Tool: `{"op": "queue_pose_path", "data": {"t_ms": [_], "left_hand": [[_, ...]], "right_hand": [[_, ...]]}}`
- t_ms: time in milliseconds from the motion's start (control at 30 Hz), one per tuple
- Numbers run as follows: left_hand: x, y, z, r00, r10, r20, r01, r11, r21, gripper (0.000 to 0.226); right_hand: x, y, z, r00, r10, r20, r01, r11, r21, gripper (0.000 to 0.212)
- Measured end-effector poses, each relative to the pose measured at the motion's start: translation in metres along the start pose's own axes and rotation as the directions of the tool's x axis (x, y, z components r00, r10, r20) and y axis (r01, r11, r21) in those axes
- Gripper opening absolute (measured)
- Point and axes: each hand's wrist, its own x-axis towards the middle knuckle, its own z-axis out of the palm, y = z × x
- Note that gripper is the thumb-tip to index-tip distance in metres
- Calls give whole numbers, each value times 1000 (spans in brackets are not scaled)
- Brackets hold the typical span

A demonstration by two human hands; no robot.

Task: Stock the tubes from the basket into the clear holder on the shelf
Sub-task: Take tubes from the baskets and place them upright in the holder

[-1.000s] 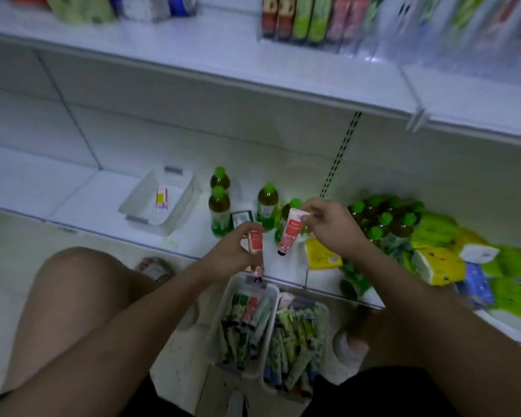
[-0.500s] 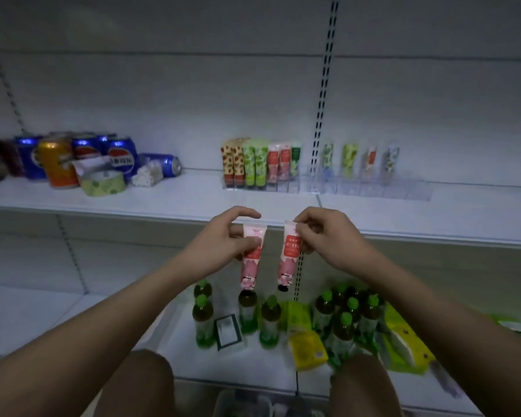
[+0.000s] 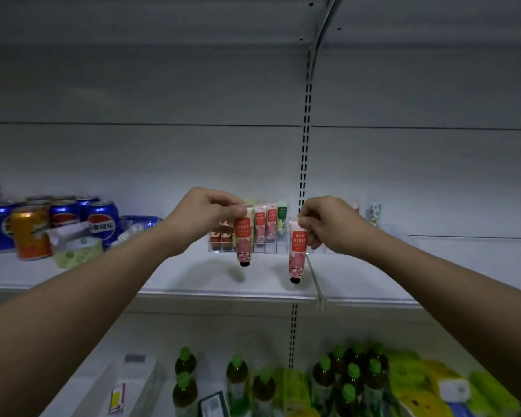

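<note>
My left hand [image 3: 205, 215] pinches the crimped top of a pink and red tube [image 3: 243, 240], which hangs cap down in front of the clear holder [image 3: 271, 246]. In my right hand [image 3: 328, 227] a second pink tube [image 3: 297, 252] hangs the same way, a little lower and to the right. The clear holder stands on the white middle shelf [image 3: 193, 275] and has several tubes standing upright in its left slots; more tubes [image 3: 375, 213] stand further right. My hands hide part of the holder. The basket is out of view.
Soda cans [image 3: 30, 227] and a tape roll [image 3: 76, 249] sit at the left of the middle shelf. Below, green-capped bottles [image 3: 236, 377], yellow-green packets [image 3: 418, 383] and a clear tray [image 3: 124, 386] crowd the lower shelf. A slotted upright [image 3: 306, 139] runs up the back wall.
My view has risen from the basket on the floor to the middle shelf. Both hands have lifted their tubes up to the front of the clear holder.
</note>
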Motion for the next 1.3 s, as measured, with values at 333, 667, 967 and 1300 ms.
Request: {"op": "queue_pose_path", "data": {"t_ms": [333, 667, 967, 1300], "left_hand": [[69, -31, -17, 993, 56, -99, -48, 995, 87, 5], [114, -63, -1, 988, 123, -92, -117, 991, 69, 9], [120, -74, 5, 988, 122, -92, -117, 992, 55, 8], [113, -60, 5, 987, 113, -112, -108, 993, 53, 9]], "right_hand": [[82, 19, 16, 989, -42, -142, 14, 981, -192, 15], [150, 42, 59, 966, -150, -212, 105, 972, -209, 16], [164, 55, 85, 968, -130, -215, 84, 974, -212, 17], [153, 63, 92, 980, -71, -188, 28, 975, -221, 19]]}}
